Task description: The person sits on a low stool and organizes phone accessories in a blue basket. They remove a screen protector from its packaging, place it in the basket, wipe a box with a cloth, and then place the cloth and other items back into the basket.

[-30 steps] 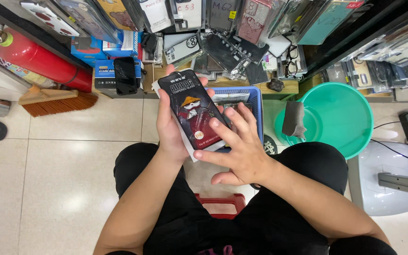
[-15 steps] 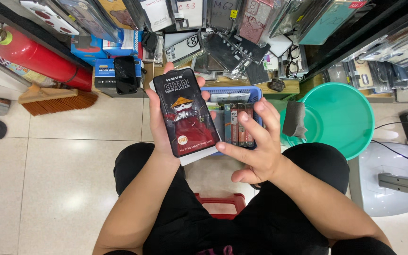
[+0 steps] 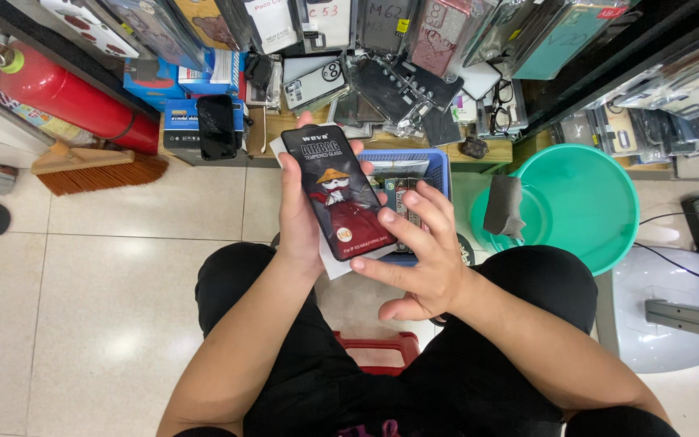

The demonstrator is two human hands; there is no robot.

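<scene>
The flat black screen-protector pack point(image 3: 340, 193), printed with a small cartoon figure in a straw hat, stands tilted above my lap, its top end leaning toward the shelf. My left hand point(image 3: 299, 212) has it from behind and along its left edge, the grip closed around the pack together with a white sheet just under it. My right hand point(image 3: 414, 257) comes in from the pack's right side with fingers spread; the fingertips point(image 3: 385, 217) touch its lower right edge and corner, but nothing is pinched between them.

Right behind the pack sits a blue plastic basket point(image 3: 438, 166) holding more packs stood on edge. To the right of the pack is a teal plastic tub point(image 3: 600, 202) with a grey cloth point(image 3: 503, 206) hanging over its rim. Left of the pack, well apart, a broom head point(image 3: 99, 168) lies on the tiled floor below a red fire extinguisher point(image 3: 66, 97). Below the pack, between my knees, the edge of a red stool point(image 3: 378, 350) shows.
</scene>
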